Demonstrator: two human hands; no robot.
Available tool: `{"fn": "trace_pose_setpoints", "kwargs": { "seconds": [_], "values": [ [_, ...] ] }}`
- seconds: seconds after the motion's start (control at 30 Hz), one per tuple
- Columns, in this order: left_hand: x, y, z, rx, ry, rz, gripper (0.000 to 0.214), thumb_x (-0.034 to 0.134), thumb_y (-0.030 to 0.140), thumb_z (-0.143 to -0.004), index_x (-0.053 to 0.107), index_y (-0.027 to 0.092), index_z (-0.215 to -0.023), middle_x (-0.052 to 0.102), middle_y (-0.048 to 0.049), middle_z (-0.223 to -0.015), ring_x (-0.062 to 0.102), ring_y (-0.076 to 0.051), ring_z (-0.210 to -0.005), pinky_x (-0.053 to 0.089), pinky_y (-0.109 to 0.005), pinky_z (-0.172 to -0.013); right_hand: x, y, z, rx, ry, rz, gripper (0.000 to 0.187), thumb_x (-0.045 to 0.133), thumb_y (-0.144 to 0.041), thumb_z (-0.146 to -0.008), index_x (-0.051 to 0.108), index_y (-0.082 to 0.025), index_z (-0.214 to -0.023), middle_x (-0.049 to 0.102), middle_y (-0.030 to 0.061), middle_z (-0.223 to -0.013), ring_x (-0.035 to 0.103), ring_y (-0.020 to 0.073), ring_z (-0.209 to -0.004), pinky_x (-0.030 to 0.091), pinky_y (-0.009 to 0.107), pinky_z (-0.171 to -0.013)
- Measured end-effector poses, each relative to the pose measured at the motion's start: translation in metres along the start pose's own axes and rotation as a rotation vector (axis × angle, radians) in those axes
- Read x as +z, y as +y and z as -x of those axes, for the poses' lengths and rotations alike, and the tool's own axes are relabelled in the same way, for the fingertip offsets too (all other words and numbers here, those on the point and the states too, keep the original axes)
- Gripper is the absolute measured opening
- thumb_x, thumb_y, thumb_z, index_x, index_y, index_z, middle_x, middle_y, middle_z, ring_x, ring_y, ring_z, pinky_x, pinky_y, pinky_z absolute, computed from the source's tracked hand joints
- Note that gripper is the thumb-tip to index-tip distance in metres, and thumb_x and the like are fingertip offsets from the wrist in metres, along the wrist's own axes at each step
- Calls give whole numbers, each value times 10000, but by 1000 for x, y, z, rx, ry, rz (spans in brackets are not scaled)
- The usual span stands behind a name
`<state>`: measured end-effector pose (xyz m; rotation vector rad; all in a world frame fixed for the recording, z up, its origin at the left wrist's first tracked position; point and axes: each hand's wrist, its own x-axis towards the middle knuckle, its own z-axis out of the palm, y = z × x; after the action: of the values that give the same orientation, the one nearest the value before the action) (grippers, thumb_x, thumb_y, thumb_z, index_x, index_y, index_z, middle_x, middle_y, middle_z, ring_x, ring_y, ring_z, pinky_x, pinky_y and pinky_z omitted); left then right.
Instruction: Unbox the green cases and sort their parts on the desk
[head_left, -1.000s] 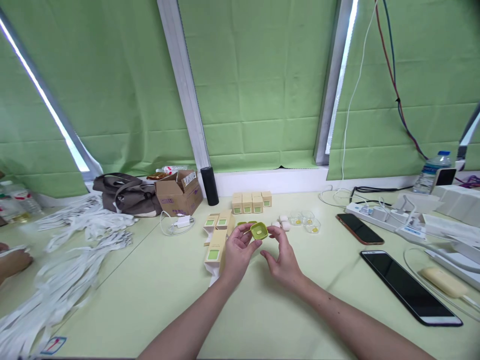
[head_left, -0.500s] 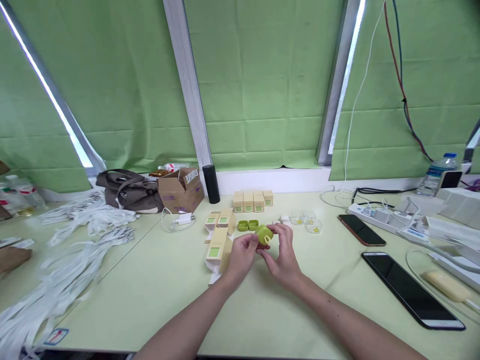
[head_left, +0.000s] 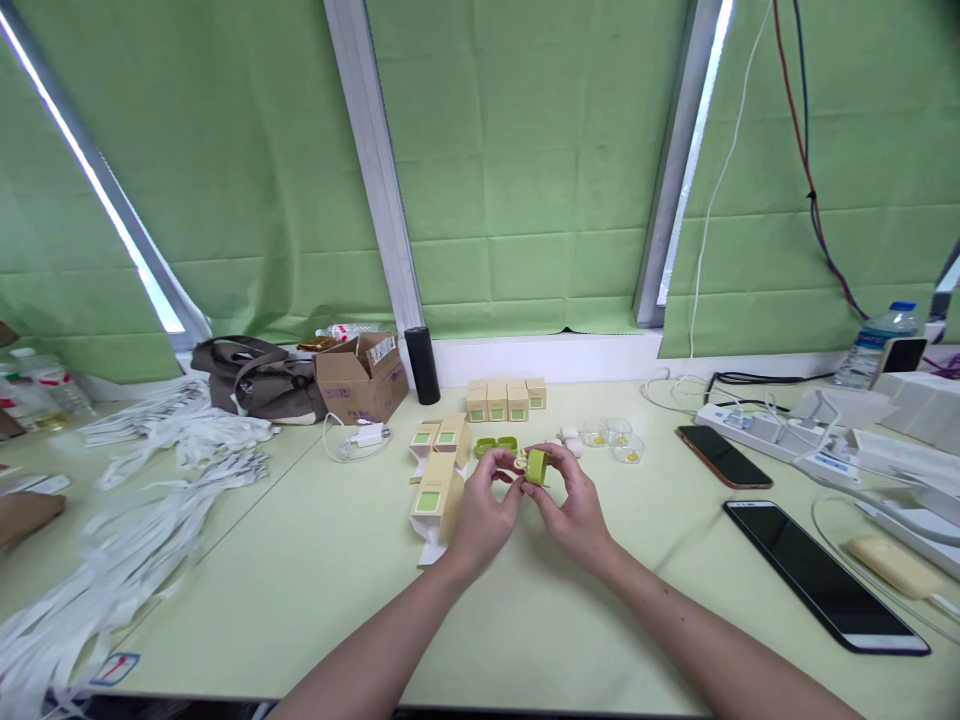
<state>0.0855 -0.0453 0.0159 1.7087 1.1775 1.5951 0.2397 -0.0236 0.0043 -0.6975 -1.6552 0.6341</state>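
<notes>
A small olive-green case [head_left: 535,467] with a pale loop on its left side is held up between my two hands, above the middle of the table. My right hand [head_left: 574,505] grips it from the right with thumb and fingers. My left hand [head_left: 486,508] has thumb and fingers curled at its lower left edge and the loop, touching it. Just behind lie two open green containers [head_left: 496,446]. To the left are cream boxes with green windows [head_left: 437,500], some with flaps open. White rounded pieces [head_left: 571,441] and clear round cups [head_left: 615,436] sit behind my right hand.
Several closed cream boxes [head_left: 506,400] line up at the back. On the right lie two phones [head_left: 817,570], a power strip [head_left: 772,440] and cables. White straps [head_left: 142,540], a grey bag [head_left: 259,382] and a cardboard box [head_left: 362,380] occupy the left.
The green case has been turned between my hands, from its rounded face to a narrower side, with the loop now at the left. Both hands stay in nearly the same place.
</notes>
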Motion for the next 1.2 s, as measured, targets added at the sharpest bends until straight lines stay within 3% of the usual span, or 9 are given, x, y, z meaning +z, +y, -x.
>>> {"fn": "trace_pose_setpoints", "kwargs": {
  "seconds": [0.13, 0.4, 0.83, 1.2],
  "values": [
    [-2, -1, -1, 78, 7, -39, 298, 643, 237, -961, 641, 241, -1259, 664, -111, -1273, 636, -242, -1170, 526, -396, -980, -1, 0, -2, -2, 11, -22, 368, 678, -298, -940, 581, -267, -1294, 678, 95, -1201, 651, 265, -1053, 561, 459, -947],
    [-1, 0, -2, 140, 61, -93, 104, 665, 241, -967, 736, 240, -1043, 705, -64, -1054, 659, -220, -1039, 541, -377, -928, -3, 4, -4, 46, -30, -316, 380, 758, -258, -873, 626, -285, -1228, 611, 75, -1219, 678, 249, -1116, 589, 425, -999],
    [-3, 9, -1, 204, 113, -136, 72, 709, 232, -922, 763, 227, -968, 738, -63, -953, 697, -216, -952, 584, -355, -834, -7, 7, -6, 26, -45, -250, 395, 777, -280, -878, 673, -282, -1259, 630, 86, -1247, 694, 237, -1062, 606, 424, -981],
    [-5, -5, -5, 49, 70, 103, 83, 796, 285, -837, 805, 205, -857, 738, -70, -889, 708, -220, -892, 578, -356, -815, -12, 6, -6, -10, -100, -221, 401, 745, -222, -882, 692, -275, -1276, 623, 100, -1251, 674, 255, -1131, 611, 428, -982]
  ]
}}
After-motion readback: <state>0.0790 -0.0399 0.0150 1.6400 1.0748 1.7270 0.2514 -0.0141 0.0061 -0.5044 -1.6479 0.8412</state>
